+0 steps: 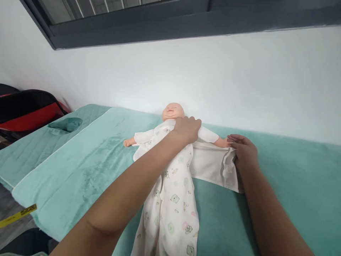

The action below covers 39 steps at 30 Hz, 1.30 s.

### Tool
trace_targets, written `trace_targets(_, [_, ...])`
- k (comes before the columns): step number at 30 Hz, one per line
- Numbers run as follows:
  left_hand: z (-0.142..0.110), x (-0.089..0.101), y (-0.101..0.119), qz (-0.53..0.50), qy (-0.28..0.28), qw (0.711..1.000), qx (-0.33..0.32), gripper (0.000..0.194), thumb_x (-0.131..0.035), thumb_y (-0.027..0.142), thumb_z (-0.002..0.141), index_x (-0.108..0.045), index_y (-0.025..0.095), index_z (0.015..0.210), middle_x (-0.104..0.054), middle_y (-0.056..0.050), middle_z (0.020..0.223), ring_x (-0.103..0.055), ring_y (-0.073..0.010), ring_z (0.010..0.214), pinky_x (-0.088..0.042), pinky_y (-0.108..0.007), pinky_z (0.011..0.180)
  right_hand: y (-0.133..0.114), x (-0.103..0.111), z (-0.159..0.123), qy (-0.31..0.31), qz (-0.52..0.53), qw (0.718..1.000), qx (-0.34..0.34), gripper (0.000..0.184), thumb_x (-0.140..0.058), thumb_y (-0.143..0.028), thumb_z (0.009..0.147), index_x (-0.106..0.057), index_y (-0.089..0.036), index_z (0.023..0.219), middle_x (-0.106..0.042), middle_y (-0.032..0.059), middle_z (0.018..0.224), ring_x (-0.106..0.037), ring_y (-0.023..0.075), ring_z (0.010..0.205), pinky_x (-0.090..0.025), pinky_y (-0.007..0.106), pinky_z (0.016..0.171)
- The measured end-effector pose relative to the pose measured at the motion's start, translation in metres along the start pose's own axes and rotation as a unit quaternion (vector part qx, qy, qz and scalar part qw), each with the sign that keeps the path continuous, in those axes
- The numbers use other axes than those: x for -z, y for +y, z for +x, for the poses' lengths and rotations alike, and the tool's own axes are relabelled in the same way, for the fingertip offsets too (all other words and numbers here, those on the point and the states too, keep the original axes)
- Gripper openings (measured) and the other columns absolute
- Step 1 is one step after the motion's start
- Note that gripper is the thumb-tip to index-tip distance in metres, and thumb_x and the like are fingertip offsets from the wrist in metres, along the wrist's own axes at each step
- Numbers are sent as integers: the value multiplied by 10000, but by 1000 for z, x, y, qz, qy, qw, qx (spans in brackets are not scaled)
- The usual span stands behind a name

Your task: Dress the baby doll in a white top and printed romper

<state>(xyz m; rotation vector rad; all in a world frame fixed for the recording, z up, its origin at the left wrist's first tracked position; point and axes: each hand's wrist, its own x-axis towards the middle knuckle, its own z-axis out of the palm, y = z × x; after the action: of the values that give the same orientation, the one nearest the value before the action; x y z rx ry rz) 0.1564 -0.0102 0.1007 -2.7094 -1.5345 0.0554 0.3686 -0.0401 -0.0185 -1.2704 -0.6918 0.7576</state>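
A baby doll (172, 111) lies on its back on a teal blanket (87, 160), arms spread, dressed in a white printed garment (173, 199). My left hand (187, 128) rests on the doll's chest near the neck, fingers curled onto the cloth. My right hand (243, 151) lies at the doll's outstretched arm, fingers closed on the edge of the garment's opened white flap (213, 165), which is spread out to the right.
The blanket covers a padded teal table (29, 153) against a white wall. A small teal pillow (65, 124) lies at the far left. A red and black chair (26, 110) stands beyond the table's left end. A dark window frame (133, 25) runs above.
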Motion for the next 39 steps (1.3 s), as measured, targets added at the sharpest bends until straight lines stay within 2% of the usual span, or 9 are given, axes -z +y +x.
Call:
trace_targets(9, [-2,1,-10,-12,24,1000,16,321,-476,108,846,-542,189,1149,-628,-122,1083,-601,-287,1039,-446,-408,833,1,1,3,-31,72,996,-44,396,-634,-68,463,-640,-215,831,-686,22,895,-656,193,827,-561,321,695])
trace_targets(16, [11,-21,22,-21,-17,1000,-10,302,-518,164,848,-576,170,1145,-633,-130,1132,-585,-288,1104,-433,-434,909,-5,6,8,7,153,986,-71,231,-615,-161,594,-601,-228,814,-643,3,879,-624,123,756,-563,297,756])
trace_targets(20, [7,-27,33,-28,-12,999,-27,292,-513,140,843,-585,168,1124,-635,-116,1146,-584,-278,1106,-438,-430,907,-2,3,8,15,52,998,-23,159,-628,-202,608,-605,-218,765,-654,10,815,-618,145,722,-549,317,718])
trace_targets(24, [-24,-26,15,-96,89,991,-29,251,-458,197,904,-592,176,1114,-649,-97,1143,-587,-265,1077,-448,-419,896,-2,-3,0,29,-98,991,81,123,-616,-236,653,-657,-219,768,-685,28,834,-631,210,845,-508,396,857])
trace_targets(27, [-55,-39,-17,-211,191,959,21,280,-421,283,951,-580,210,1170,-645,-79,1191,-576,-247,1109,-444,-404,936,-7,-12,-12,8,-234,953,192,162,-569,-265,748,-689,-228,850,-700,49,920,-622,252,954,-446,451,958])
trace_targets(30, [-79,-65,-50,-352,254,893,122,271,-460,364,947,-588,222,1138,-621,-77,1228,-548,-239,1176,-417,-388,1015,-10,-28,-28,-121,-334,895,272,259,-519,-351,862,-679,-236,1029,-697,82,1081,-617,281,1048,-437,485,974])
trace_targets(32, [-89,-82,-65,-455,259,839,148,284,-485,387,940,-578,224,1152,-581,-72,1287,-520,-218,1236,-390,-358,1066,-10,-41,-39,-226,-348,862,290,298,-540,-421,884,-654,-261,1108,-661,81,1219,-579,289,1156,-399,501,1032])
trace_targets(34, [-93,-93,-74,-524,245,803,143,302,-518,392,927,-564,226,1175,-533,-68,1349,-479,-202,1294,-352,-336,1109,-8,-50,-48,-294,-344,839,301,330,-568,-461,884,-627,-290,1159,-597,70,1343,-513,291,1261,-338,514,1094])
trace_targets(39, [-96,-95,-78,-575,209,782,115,391,-642,424,855,-526,246,1183,-479,-69,1397,-437,-218,1329,-333,-349,1120,-10,-57,-56,-359,-302,850,240,348,-635,-470,847,-588,-318,1156,-469,50,1472,-406,291,1369,-287,505,1141])
